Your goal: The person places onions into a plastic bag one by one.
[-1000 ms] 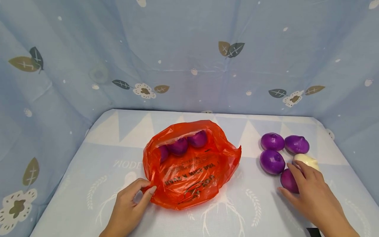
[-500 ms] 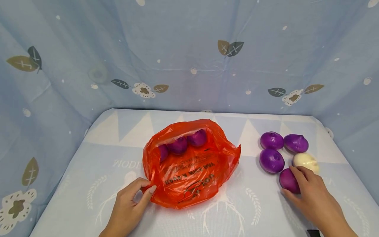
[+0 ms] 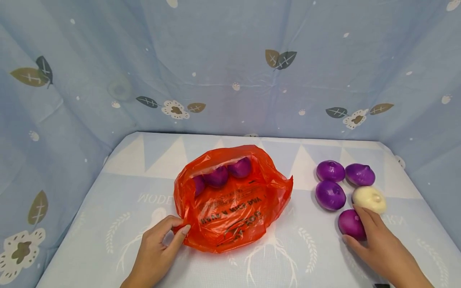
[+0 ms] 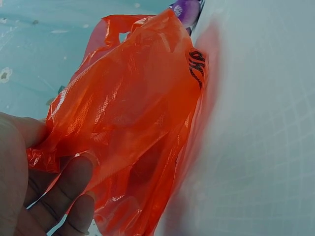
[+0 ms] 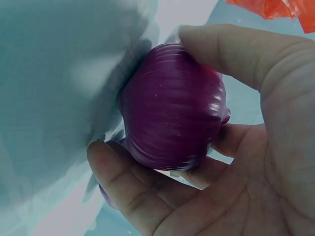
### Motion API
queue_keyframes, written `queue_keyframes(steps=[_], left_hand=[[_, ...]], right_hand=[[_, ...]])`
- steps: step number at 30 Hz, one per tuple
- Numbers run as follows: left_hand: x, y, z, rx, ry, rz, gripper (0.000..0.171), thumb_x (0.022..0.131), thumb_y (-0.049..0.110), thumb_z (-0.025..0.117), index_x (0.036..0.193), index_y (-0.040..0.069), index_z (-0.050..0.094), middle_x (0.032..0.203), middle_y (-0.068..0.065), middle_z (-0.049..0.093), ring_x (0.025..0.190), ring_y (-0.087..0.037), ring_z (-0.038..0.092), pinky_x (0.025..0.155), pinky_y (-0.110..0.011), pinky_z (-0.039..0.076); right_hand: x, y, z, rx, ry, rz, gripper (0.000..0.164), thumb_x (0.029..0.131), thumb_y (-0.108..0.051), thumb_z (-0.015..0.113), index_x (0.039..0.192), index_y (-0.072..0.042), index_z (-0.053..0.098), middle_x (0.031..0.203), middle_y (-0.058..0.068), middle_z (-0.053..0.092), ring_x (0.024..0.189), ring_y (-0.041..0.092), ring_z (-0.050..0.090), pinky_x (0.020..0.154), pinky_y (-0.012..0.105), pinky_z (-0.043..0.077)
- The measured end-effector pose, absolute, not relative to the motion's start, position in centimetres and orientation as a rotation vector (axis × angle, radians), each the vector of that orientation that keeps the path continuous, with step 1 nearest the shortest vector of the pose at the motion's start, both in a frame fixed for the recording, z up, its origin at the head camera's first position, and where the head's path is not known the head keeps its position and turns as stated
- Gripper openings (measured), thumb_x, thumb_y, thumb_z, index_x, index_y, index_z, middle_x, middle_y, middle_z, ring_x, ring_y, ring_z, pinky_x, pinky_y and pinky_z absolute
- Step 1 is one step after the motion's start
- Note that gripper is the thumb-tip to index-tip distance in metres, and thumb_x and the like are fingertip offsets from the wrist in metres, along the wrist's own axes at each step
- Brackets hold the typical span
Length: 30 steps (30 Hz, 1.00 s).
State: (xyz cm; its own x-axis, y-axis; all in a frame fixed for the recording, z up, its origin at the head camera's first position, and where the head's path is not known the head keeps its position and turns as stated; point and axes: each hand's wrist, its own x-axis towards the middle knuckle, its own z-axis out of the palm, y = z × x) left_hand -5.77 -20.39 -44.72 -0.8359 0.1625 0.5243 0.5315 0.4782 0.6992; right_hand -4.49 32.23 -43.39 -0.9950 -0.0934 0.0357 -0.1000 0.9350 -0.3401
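Observation:
At the right of the head view, my right hand (image 3: 383, 248) holds a glossy purple onion (image 3: 352, 225) between thumb and fingers. The right wrist view shows the thumb along one side of that ridged onion (image 5: 170, 105) and the fingers curled around the other. My left hand (image 3: 156, 246) pinches the near left rim of a red plastic bag (image 3: 230, 236) with dark print. The bag lies with its mouth spread toward me, and several purple onions (image 3: 217, 178) rest inside, partly covered by its upper edge. In the left wrist view, the gathered plastic (image 4: 44, 160) sits between thumb and fingers.
Beyond my right hand, a pale yellow onion (image 3: 369, 199) lies beside several more purple onions (image 3: 330, 195). All rest on a patterned white and light-blue table cover (image 3: 295, 264). A blue curtain (image 3: 230, 60) rises behind the table and along both sides.
My right hand has drawn slightly nearer with its fingers around the purple onion, which has shifted and turned. The pale onion beside it has rolled a little. My left hand and the bag keep their place.

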Motion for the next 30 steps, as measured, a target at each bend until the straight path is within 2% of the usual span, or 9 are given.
queue_keyframes(steps=[3,10,16,21,30], left_hand=[[-5.8,-20.3,-44.7,-0.585,-2.337,-1.305,0.034,0.087,-0.006,0.081,0.104,0.022,0.07,0.095,0.009,0.068,0.082,-0.006,0.061,0.078,-0.015,0.05],[-5.7,-20.3,-44.6,-0.584,-2.341,-1.313,0.034,0.087,-0.006,0.08,0.104,0.021,0.07,0.095,0.009,0.068,0.083,-0.006,0.061,0.079,-0.015,0.05],[-5.7,-20.3,-44.6,-0.564,-2.37,-1.318,0.031,0.089,-0.004,0.08,0.104,0.022,0.071,0.096,0.007,0.069,0.083,-0.007,0.061,0.081,-0.014,0.05],[-5.7,-20.3,-44.6,-0.561,-2.375,-1.317,0.031,0.089,-0.004,0.08,0.104,0.022,0.071,0.096,0.008,0.069,0.082,-0.007,0.062,0.08,-0.014,0.05],[-5.6,-20.3,-44.6,-0.56,-2.381,-1.301,0.03,0.089,-0.003,0.08,0.105,0.022,0.071,0.096,0.007,0.07,0.082,-0.006,0.062,0.081,-0.014,0.05]], right_hand=[[-4.3,32.4,-43.4,0.126,-3.116,0.546,0.09,0.089,-0.028,0.085,0.153,0.008,0.033,0.145,0.033,0.038,0.123,0.057,0.049,0.09,0.079,0.042],[-4.2,32.2,-43.5,0.099,-3.078,0.576,0.092,0.089,-0.028,0.085,0.155,0.006,0.033,0.146,0.034,0.039,0.124,0.056,0.048,0.091,0.079,0.041],[-4.4,32.0,-43.6,0.048,-3.044,0.644,0.1,0.09,-0.032,0.085,0.163,-0.002,0.024,0.152,0.036,0.037,0.132,0.06,0.042,0.102,0.078,0.033],[-4.5,31.9,-43.6,0.014,-3.031,0.663,0.099,0.09,-0.037,0.085,0.162,-0.002,0.028,0.151,0.037,0.04,0.128,0.061,0.046,0.097,0.077,0.037],[-4.4,31.2,-43.4,0.005,-3.006,0.698,0.081,0.09,-0.04,0.084,0.146,0.004,0.046,0.135,0.033,0.054,0.115,0.056,0.057,0.089,0.073,0.045]])
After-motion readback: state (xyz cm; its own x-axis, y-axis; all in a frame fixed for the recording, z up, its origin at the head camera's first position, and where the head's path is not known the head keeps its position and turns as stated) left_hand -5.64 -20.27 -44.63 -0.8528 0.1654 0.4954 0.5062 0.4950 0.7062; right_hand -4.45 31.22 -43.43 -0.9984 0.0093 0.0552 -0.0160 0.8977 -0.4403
